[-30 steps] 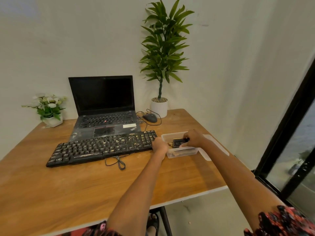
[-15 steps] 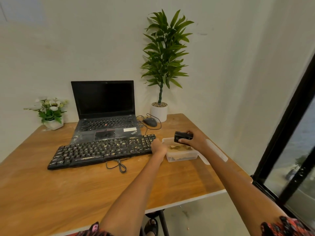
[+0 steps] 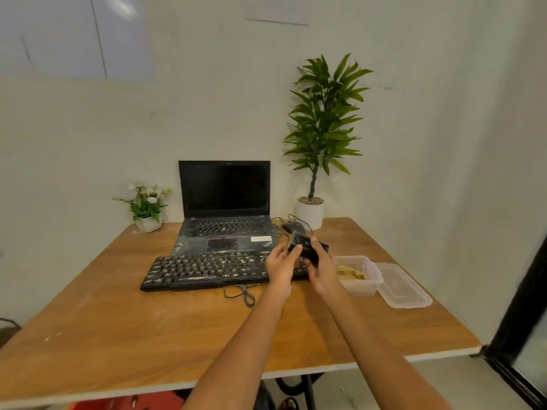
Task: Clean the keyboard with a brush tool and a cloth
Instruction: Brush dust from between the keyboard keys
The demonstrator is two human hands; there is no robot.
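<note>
A black keyboard (image 3: 207, 269), its keys speckled with pale crumbs, lies on the wooden table (image 3: 148, 335) in front of a laptop. Above its right end I hold a small black brush tool (image 3: 307, 247) with both hands. My left hand (image 3: 281, 266) grips its left end with the thumb on top. My right hand (image 3: 322, 269) grips its right side from below. A clear plastic container (image 3: 359, 276) just right of my hands holds a yellowish cloth (image 3: 350, 273).
An open black laptop (image 3: 226, 214) stands behind the keyboard. A mouse (image 3: 291, 226) and a tall potted plant (image 3: 316, 149) are at the back right, a small flower pot (image 3: 146, 207) at the back left. The container's lid (image 3: 402, 287) lies right of it. A cable loop (image 3: 242, 292) lies before the keyboard.
My right hand lifted the brush tool out of the container and brought it left over the keyboard's end. My left hand left the table and took hold of the tool too.
</note>
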